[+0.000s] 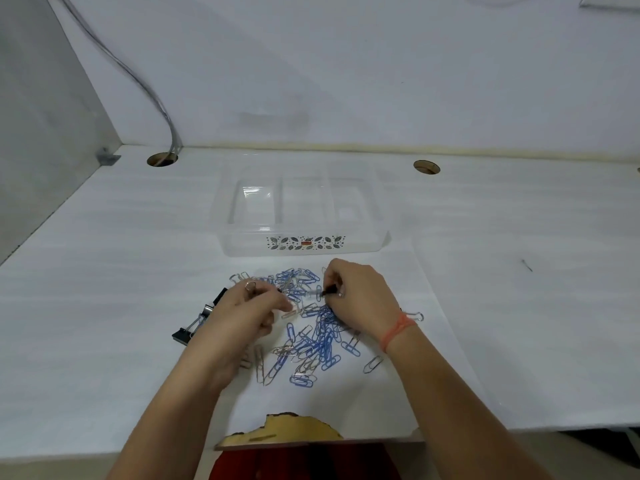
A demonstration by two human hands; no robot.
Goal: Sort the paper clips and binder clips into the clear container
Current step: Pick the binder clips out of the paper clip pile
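Observation:
A pile of blue and silver paper clips [311, 341] lies spread on the white desk in front of me. Several black binder clips [194, 329] lie at the pile's left edge. My left hand [242, 317] rests over the left side of the pile, its fingers curled around a binder clip whose wire loop shows at the knuckles. My right hand [360, 299] pinches a small black binder clip [330, 291] above the pile's top right. The clear container [301, 216], with three compartments and a leaf sticker on its front, stands just behind the pile.
Two round cable holes [162, 159] [426, 167] sit at the desk's back edge, a grey cable running into the left one. A wall panel closes the left side. The desk's near edge has a chipped patch [284, 431].

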